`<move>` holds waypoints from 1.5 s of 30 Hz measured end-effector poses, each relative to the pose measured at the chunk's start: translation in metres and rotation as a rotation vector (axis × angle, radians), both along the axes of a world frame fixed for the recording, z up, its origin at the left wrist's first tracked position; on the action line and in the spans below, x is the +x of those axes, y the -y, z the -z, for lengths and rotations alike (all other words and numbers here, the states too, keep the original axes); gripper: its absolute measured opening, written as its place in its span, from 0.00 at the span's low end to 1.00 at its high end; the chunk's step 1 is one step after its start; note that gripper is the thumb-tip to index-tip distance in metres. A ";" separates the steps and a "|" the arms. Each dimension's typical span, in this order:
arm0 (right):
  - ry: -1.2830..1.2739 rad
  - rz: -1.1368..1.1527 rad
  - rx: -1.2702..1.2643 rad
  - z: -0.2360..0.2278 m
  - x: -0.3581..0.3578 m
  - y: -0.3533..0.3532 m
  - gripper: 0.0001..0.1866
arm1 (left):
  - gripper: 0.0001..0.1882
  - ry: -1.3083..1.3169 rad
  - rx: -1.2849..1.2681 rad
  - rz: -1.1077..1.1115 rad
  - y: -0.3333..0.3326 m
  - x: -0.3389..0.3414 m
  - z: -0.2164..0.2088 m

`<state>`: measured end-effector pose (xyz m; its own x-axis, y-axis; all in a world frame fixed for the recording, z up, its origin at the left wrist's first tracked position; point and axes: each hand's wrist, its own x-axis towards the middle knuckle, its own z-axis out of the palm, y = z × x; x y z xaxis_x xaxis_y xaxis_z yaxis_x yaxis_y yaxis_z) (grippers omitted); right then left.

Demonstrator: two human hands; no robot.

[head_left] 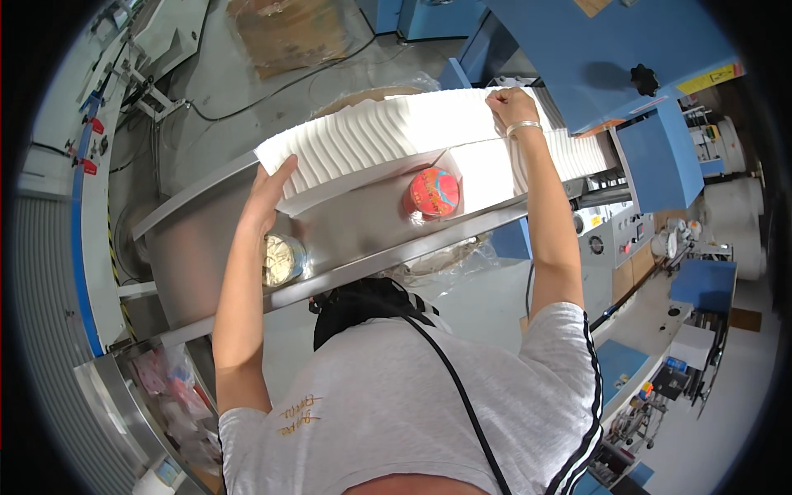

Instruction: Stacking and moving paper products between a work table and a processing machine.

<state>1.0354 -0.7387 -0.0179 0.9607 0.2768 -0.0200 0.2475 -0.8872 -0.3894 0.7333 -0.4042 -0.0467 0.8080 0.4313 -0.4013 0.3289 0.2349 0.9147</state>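
Observation:
A long row of white sheets [371, 144] with wavy edges, packed side by side, lies along the metal trough [355, 223]. At its left end my left hand [268, 194] is closed on the row, thumb on the near side and the other fingers mostly hidden. Farther right, my right hand [513, 107] is closed at the far upper edge of the sheets, fingers curled in; its fingertips are partly hidden. Near the middle of the trough sits a red round container [434, 192]. Close to my left wrist stands a clear jar [282, 260] with pale contents.
A blue machine [594, 49] with a black knob [644, 80] rises at the far right beside the trough's end. Cardboard [289, 33] and a dark cable [280, 95] lie on the floor beyond. Plastic bags [177, 388] fill a bin at lower left.

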 end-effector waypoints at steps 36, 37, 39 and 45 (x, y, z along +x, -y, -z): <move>0.034 -0.048 -0.144 0.004 -0.235 -0.189 0.35 | 0.39 -0.013 -0.005 0.007 -0.177 -0.152 -0.008; -0.024 -0.013 -0.126 0.003 -0.239 -0.184 0.36 | 0.40 -0.025 0.084 0.018 -0.175 -0.153 -0.010; -0.179 -0.008 -0.093 -0.003 -0.234 -0.169 0.37 | 0.40 0.003 0.072 0.093 -0.176 -0.148 -0.010; -0.041 0.066 -0.044 0.005 -0.228 -0.125 0.32 | 0.44 0.027 0.109 0.225 -0.149 -0.123 -0.011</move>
<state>0.8078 -0.6135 -0.0230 0.9749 0.2112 -0.0702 0.1729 -0.9174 -0.3586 0.6101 -0.2548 -0.0361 0.8984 0.2788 -0.3392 0.3370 0.0575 0.9397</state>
